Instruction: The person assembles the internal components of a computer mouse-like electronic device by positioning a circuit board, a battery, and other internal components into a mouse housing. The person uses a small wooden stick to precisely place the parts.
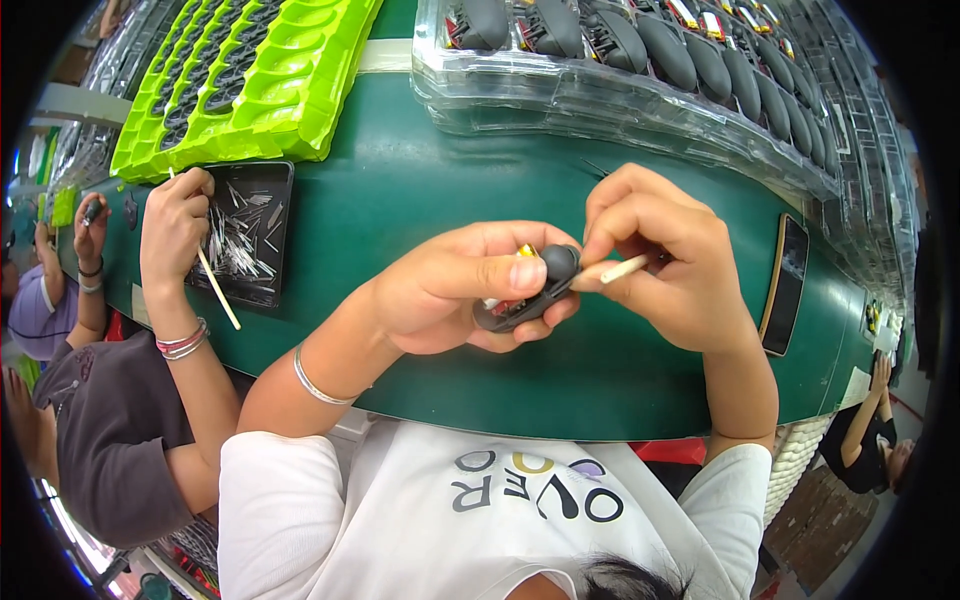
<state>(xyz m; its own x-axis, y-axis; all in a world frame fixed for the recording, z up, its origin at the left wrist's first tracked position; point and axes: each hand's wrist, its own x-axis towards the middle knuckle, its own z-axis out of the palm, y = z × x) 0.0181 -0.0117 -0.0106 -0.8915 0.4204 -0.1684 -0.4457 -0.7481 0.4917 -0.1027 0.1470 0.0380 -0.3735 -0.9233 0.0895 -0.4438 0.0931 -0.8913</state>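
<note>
The shell is held tilted above the table, toward its near edge, clasped between the left hand's thumb and fingers, its inner parts exposed. The right hand bunches its fingertips at the shell's right end, a stick in its grip; whether they pinch the shell or something smaller is hard to tell. A slack left thumb could drop the shell; a hard push might dislodge the inner parts. A phone lies by the table's right edge.
</note>
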